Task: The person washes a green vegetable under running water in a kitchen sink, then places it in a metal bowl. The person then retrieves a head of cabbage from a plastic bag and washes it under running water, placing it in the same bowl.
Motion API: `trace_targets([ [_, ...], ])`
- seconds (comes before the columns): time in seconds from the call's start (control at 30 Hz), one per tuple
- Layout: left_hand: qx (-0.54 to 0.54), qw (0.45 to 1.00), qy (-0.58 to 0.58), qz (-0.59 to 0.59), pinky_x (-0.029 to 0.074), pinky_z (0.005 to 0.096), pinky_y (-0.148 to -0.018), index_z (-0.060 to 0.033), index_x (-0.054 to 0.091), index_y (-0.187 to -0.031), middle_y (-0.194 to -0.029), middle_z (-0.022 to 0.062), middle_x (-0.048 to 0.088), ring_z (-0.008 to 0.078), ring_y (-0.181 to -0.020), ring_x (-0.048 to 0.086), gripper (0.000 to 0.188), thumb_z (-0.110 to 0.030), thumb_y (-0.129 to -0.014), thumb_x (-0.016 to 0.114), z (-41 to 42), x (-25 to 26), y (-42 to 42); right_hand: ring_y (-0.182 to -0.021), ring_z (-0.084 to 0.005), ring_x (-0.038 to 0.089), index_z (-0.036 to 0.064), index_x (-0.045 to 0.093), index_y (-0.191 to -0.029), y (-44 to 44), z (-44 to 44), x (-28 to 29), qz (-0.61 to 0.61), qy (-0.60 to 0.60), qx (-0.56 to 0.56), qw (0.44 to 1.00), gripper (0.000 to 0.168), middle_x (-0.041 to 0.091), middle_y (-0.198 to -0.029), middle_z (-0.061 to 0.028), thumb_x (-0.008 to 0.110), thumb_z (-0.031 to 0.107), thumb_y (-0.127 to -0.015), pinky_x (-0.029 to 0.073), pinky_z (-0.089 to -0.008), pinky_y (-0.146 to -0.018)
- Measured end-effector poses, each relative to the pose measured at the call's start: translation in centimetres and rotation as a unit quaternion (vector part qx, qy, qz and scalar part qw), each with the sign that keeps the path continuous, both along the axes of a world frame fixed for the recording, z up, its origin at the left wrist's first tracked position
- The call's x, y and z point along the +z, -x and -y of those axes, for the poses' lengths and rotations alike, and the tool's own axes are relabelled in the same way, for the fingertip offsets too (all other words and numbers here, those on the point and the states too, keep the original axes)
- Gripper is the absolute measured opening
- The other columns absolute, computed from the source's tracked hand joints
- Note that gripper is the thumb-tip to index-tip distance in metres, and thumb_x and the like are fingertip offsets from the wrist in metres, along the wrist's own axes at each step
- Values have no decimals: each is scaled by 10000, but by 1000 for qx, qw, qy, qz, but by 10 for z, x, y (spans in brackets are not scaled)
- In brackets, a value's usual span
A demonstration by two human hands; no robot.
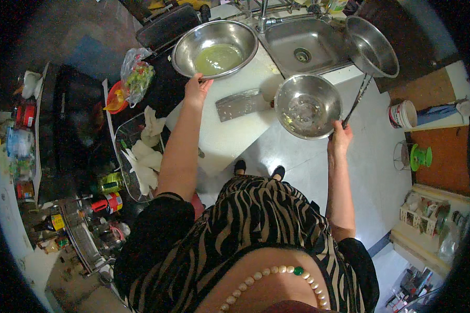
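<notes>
My left hand (199, 89) grips the near rim of a large stainless steel bowl (186, 43) that has greenish-yellow liquid (219, 58) in it. My right hand (340, 137) holds a smaller stainless steel bowl (309, 107) by its right rim, with scraps of food clinging to its inside. Dark chopsticks (358, 98) also rise from my right hand. Between the bowls, a cleaver (241, 105) lies flat on the white cutting board (219, 139), with bits of food on its blade.
A steel sink (321, 35) with a faucet (262, 17) lies beyond the board, and a steel pan (370, 49) is at its right edge. At left are a plastic bag of vegetables (138, 78), an orange bowl (116, 98) and a wire basket (125, 172) holding pale cloth-like items.
</notes>
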State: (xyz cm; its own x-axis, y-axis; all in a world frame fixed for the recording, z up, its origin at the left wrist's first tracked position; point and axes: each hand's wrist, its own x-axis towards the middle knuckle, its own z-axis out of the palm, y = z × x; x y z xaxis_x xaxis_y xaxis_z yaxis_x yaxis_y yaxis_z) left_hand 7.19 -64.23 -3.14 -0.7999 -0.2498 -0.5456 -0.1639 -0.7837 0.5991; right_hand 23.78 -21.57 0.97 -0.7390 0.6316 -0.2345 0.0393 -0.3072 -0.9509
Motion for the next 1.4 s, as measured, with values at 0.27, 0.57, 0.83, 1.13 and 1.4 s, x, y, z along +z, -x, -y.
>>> trace_targets([
  [0.27,-19,1000,-20,-9,519,413,-863,91,436,-1122,-1132,226,494,334,-1032,555,324,-102,-887,547,60,-21,37,-486,-90,419,60,530,-776,54,94,-25,27,48,54,997,128,506,-629,12,642,42,-716,326,-250,-432],
  [0.57,-107,901,401,-124,506,286,-752,-8,581,-1003,-894,77,634,199,-816,640,220,-83,-800,617,43,26,-86,-685,-174,584,37,548,-873,91,141,-68,-12,107,89,990,155,595,-794,-54,638,32,-747,495,-301,-612],
  [0.83,-54,525,848,-47,378,450,-912,-47,481,-1210,-1131,159,555,353,-1058,506,790,-252,-527,822,180,16,-187,-422,-64,337,96,517,-735,90,142,-79,60,-5,45,997,238,430,-570,39,641,277,-826,253,-243,-370],
  [1.13,-176,531,827,63,415,436,-875,-16,531,-1152,-1092,169,576,349,-1013,539,572,-254,-676,740,201,-24,-161,-707,-192,574,-27,636,-852,51,143,-11,32,-346,157,924,303,643,-760,-132,497,238,-899,451,-328,-689],
  [1.4,57,808,584,-49,449,378,-796,-2,494,-1206,-1063,116,576,258,-934,555,394,-203,-875,563,298,-57,-192,-489,-65,400,28,602,-792,2,227,-25,120,-119,419,892,241,452,-559,23,534,240,-882,338,-238,-445],
])
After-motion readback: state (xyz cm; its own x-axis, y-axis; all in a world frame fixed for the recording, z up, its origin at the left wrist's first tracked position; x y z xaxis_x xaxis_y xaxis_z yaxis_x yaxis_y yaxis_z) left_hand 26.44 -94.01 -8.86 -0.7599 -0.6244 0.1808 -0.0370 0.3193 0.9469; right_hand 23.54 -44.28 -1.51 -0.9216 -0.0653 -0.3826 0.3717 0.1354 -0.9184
